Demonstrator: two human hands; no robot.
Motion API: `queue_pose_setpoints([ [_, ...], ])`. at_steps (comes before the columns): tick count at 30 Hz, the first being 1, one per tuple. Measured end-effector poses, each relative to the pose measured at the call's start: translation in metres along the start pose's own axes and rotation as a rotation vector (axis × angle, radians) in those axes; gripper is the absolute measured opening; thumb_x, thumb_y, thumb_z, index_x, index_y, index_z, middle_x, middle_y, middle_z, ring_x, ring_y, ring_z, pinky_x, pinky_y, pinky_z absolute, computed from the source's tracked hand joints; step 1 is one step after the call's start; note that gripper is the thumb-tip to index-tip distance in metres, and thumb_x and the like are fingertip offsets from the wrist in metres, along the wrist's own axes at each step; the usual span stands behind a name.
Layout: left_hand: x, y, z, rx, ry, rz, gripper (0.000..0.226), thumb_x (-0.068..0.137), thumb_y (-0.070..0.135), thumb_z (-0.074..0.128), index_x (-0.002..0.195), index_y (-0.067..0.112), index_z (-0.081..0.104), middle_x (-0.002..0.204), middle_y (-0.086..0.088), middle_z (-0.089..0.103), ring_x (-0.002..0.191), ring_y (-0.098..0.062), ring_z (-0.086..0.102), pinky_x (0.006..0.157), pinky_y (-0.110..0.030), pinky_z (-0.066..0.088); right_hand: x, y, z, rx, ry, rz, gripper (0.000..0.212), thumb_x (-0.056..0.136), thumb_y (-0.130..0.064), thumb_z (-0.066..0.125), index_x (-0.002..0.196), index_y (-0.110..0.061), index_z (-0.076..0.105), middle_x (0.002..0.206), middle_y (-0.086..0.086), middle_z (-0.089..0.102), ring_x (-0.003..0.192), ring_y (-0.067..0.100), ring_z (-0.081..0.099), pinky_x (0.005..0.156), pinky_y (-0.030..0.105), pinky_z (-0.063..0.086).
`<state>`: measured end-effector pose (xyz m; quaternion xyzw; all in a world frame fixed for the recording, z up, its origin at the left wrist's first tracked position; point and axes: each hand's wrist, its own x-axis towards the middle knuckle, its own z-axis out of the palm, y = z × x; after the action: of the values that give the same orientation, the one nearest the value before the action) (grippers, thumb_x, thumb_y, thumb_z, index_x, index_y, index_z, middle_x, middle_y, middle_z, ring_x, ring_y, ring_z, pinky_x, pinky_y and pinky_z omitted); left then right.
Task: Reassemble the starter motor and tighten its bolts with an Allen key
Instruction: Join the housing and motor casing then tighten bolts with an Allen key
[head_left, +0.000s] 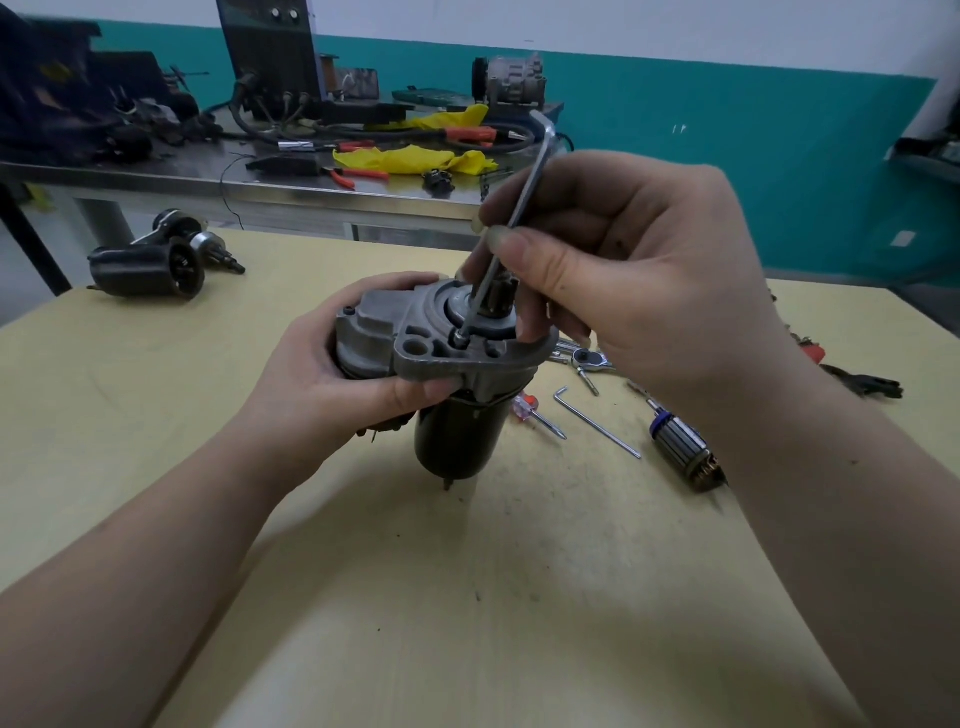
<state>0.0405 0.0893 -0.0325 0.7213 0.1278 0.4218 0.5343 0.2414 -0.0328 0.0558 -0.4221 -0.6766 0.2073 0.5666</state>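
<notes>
We gripped the starter motor (441, 364) left-handed (332, 374); our right hand (613, 270) pinched the Allen key (511, 223), leaning toward 1 o'clock, tip in the bolt (460, 339).

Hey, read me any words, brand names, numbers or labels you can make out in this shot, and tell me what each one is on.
No text can be read anywhere.
Starter motor: grey housing shows no legible marking.
Allen key: no readable stamp.
Dark machine on the back bench: knobs show, any lettering too blurred.
Green board on the bench: too small to read.
</notes>
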Motion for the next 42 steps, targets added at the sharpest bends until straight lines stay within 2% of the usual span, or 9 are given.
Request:
queue_pose_setpoints([
  [3,0.001,0.0,-0.001,-0.008,-0.003,0.002,0.067,0.071,0.027,0.095,0.133,0.033,0.071,0.122,-0.002,0.078,0.103,-0.017,0.077,0.072,-0.024,0.062,-0.002,0.0,0.006,0.008,0.026,0.014,0.013,0.098,-0.001,0.07,0.104,-0.013,0.071,0.09,0.006,0.081,0.057,0.015,0.07,0.05,0.017,0.051],
  [9,0.001,0.0,-0.009,-0.014,-0.094,0.003,0.082,0.068,0.038,0.102,0.14,0.034,0.065,0.133,-0.005,0.075,0.127,-0.024,0.071,0.1,-0.026,0.058,0.001,0.001,0.017,-0.078,0.063,0.007,0.008,0.099,-0.007,0.072,0.1,-0.015,0.068,0.087,0.006,0.08,0.058,0.021,0.073,0.051,0.026,0.056],
  [12,0.002,0.0,-0.008,0.002,-0.095,0.004,0.081,0.066,0.039,0.102,0.139,0.039,0.066,0.133,-0.002,0.075,0.127,-0.022,0.071,0.099,-0.024,0.058,0.002,0.001,0.017,-0.107,0.049,0.006,0.01,0.099,-0.009,0.073,0.099,-0.017,0.067,0.086,0.004,0.08,0.058,0.022,0.073,0.053,0.031,0.06],
  [17,0.003,0.002,-0.004,-0.019,-0.09,0.004,0.081,0.064,0.039,0.103,0.137,0.033,0.067,0.13,-0.005,0.077,0.125,-0.024,0.072,0.098,-0.026,0.059,-0.001,0.001,0.024,-0.126,0.14,-0.045,0.022,0.09,-0.014,0.084,0.09,-0.023,0.065,0.078,0.002,0.074,0.059,0.011,0.07,0.052,0.022,0.055],
  [23,0.001,0.005,0.004,0.022,0.017,0.001,0.07,0.06,0.033,0.1,0.124,0.047,0.073,0.117,0.002,0.08,0.105,-0.019,0.078,0.077,-0.031,0.065,-0.003,0.002,0.026,-0.181,0.116,-0.056,0.016,0.102,-0.013,0.069,0.116,-0.019,0.071,0.08,-0.012,0.072,0.068,0.003,0.07,0.063,0.017,0.054],
  [29,0.0,0.007,0.004,0.022,0.037,-0.026,0.069,0.062,0.027,0.097,0.126,0.039,0.073,0.109,0.003,0.08,0.094,-0.014,0.078,0.07,-0.022,0.061,-0.001,-0.006,0.018,-0.171,0.048,0.052,0.009,0.1,-0.01,0.071,0.1,-0.019,0.073,0.085,-0.004,0.079,0.065,0.011,0.073,0.056,0.017,0.054],
  [33,-0.002,0.007,0.009,0.023,0.054,0.005,0.065,0.063,0.03,0.096,0.121,0.048,0.074,0.113,0.005,0.081,0.103,-0.016,0.078,0.077,-0.024,0.063,-0.003,-0.004,0.024,-0.179,0.141,0.025,0.017,0.09,-0.02,0.085,0.087,-0.023,0.069,0.08,-0.002,0.077,0.064,0.01,0.075,0.055,0.021,0.058],
  [38,-0.003,0.008,0.01,0.03,0.051,0.029,0.061,0.068,0.032,0.094,0.123,0.051,0.073,0.121,0.004,0.079,0.115,-0.018,0.076,0.089,-0.025,0.061,-0.001,-0.001,0.022,-0.131,0.107,0.042,0.015,0.101,-0.016,0.071,0.116,-0.016,0.069,0.085,-0.002,0.08,0.062,0.015,0.075,0.054,0.017,0.053],
  [42,-0.003,0.008,0.009,0.042,0.066,0.008,0.062,0.066,0.034,0.095,0.122,0.05,0.073,0.12,0.002,0.079,0.112,-0.022,0.077,0.083,-0.034,0.066,0.001,-0.002,0.016,-0.152,0.062,0.049,0.011,0.104,-0.011,0.065,0.112,-0.013,0.073,0.087,0.002,0.079,0.064,0.02,0.075,0.056,0.018,0.052],
])
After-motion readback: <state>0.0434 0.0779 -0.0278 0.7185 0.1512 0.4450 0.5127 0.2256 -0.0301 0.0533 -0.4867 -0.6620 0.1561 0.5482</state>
